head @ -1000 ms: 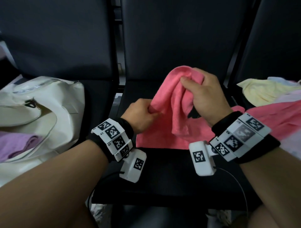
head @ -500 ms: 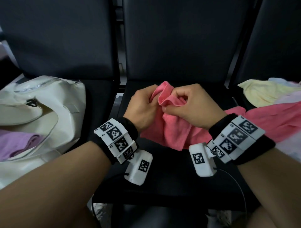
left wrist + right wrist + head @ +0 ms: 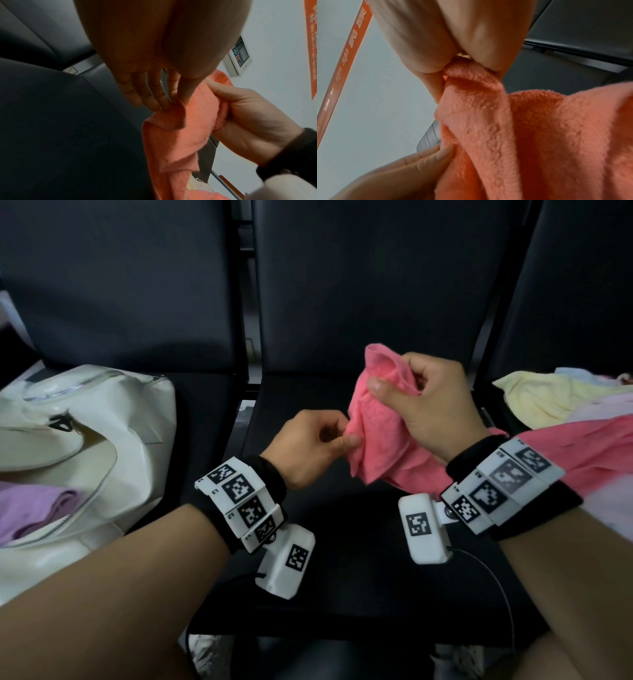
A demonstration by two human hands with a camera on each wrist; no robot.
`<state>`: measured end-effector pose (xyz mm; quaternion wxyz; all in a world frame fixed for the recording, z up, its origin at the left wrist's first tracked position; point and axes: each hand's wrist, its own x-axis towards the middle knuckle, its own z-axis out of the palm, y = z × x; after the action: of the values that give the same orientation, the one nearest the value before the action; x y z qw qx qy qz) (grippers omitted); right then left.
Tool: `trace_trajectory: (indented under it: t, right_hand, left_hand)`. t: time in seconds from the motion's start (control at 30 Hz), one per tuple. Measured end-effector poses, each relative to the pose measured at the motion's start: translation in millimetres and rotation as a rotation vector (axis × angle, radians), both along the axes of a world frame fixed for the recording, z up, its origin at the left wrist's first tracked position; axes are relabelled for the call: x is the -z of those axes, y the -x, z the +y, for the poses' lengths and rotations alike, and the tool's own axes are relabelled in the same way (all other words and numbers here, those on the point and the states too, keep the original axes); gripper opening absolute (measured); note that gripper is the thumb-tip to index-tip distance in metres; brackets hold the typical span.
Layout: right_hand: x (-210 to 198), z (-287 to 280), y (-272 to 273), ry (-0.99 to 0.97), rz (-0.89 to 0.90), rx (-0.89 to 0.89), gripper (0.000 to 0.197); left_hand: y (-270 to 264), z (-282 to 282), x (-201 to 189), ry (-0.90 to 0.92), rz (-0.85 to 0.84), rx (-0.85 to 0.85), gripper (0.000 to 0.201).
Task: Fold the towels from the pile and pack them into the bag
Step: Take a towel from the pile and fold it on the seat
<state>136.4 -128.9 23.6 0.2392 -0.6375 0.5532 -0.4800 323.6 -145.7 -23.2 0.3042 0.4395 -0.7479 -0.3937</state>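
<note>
Right hand (image 3: 435,405): fingers curled, thumb pressed against them, gripping the top of the pink towel (image 3: 376,436) in a bunched fold. In the right wrist view the cloth is wedged between thumb and fingers, and the rest hangs down below the grip.

Left hand (image 3: 308,446): lower than the right, just beside it. Thumb and forefinger pinch a side edge of the same towel. The left wrist view shows the other fingers (image 3: 147,92) fairly straight, lying close together, their tips at the pinched fold. Nothing else is in this hand.

Towel: held off the seat (image 3: 342,577) between the two grips, crumpled, not yet folded. Its lower part trails down and to the right, under the right wrist; whether it touches the seat there cannot be told.

Surroundings, from the fingers outward:
- Left of the left hand, well apart: a cream bag (image 3: 113,440) on the next seat, its mouth open. A purple towel (image 3: 30,508) lies inside.
- Right of the right hand: the pile (image 3: 582,436) on the third seat, with a pink cloth on the near side and a yellow towel (image 3: 534,395) behind it.
- Beyond the fingers: dark seat backs (image 3: 376,285).
- Both wrists carry white marker bands (image 3: 239,501) with camera units below them.

Obstruction: the right hand covers the towel's upper corner, so the edges there cannot be read.
</note>
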Motion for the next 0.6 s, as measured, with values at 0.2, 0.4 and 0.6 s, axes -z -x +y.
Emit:
trace_trajectory:
  t: [0.2, 0.4, 0.6]
  right_hand:
    - [5, -3, 2, -0.061, 0.125, -0.029, 0.028]
    - [7, -5, 7, -0.047, 0.240, 0.028, 0.023]
    - [4, -8, 14, 0.054, 0.213, 0.328, 0.025]
  left_hand:
    - [-3, -7, -3, 0.044, 0.200, -0.288, 0.018]
    - [-10, -14, -11, 0.175, 0.249, -0.600, 0.013]
    - [-33, -29, -24, 0.228, 0.353, -0.830, 0.013]
